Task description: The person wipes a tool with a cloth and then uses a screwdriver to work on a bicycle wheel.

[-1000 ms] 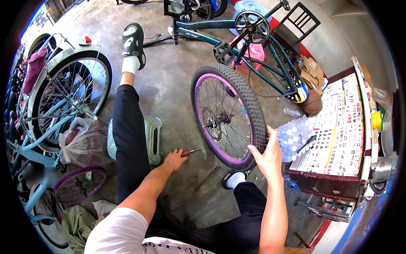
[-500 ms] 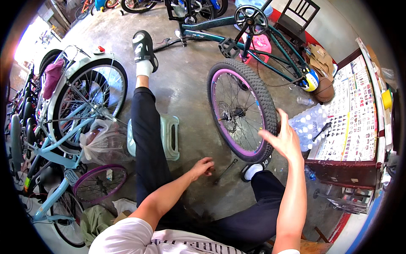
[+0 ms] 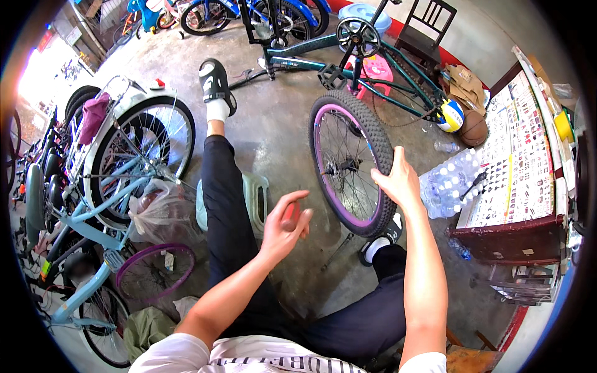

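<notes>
A bicycle wheel (image 3: pixel 380 214) with a knobby black tyre and a purple rim stands tilted on the floor in front of me. My right hand (image 3: pixel 401 184) is on the tyre's right side, thumb over the near face and the other fingers partly hidden behind the tread. My left hand (image 3: pixel 283 228) hovers left of the wheel, apart from it, fingers partly bent and spread. I make out no object in it. On the floor between my legs lies a thin dark rod-like tool (image 3: pixel 339 250), close to the tyre's lower edge.
A dark green bicycle frame (image 3: pixel 305 63) without this wheel stands beyond. Parked bikes and a light blue bicycle (image 3: pixel 93 231) crowd the left, beside a loose purple rim (image 3: pixel 189 264). Plastic bottles (image 3: pixel 444 189) and a paper-covered cabinet (image 3: pixel 510 168) are right. A pale green stool (image 3: pixel 257 196) stands by my left leg.
My left hand has risen forward and its fingers have spread. My right hand has shifted slightly left against the tyre. The view has moved a little; the wheel keeps its tilted stance.
</notes>
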A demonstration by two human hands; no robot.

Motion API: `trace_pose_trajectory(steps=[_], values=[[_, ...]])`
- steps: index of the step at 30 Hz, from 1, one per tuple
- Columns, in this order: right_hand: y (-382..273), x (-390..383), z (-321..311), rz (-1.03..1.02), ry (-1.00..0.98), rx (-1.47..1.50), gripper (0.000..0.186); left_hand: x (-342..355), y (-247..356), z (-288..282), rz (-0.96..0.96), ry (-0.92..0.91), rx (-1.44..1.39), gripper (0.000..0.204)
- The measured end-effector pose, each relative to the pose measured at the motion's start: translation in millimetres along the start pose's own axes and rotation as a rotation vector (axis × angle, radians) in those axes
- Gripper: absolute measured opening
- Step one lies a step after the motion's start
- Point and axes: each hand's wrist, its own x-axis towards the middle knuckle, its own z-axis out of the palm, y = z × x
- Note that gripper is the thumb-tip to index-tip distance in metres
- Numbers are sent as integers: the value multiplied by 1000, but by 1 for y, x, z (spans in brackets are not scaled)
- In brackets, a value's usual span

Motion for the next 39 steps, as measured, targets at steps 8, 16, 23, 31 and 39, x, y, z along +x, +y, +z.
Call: trace_pose_trajectory(steps=[8,16,23,31,39], values=[[10,8,26,78,205,267,52,33,-30,22,-60,200,-260,28],[3,7,28,90,230,355,45,65,-70,61,-387,100,-475,28],[12,-11,35,54,308,390,44,73,-103,89,-508,122,-707,28],[17,-67,48,116,296,524,46,40,-119,124,-619,262,-775,32],[57,-95,57,109,325,592,57,22,-121,164,-703,279,-920,17]])
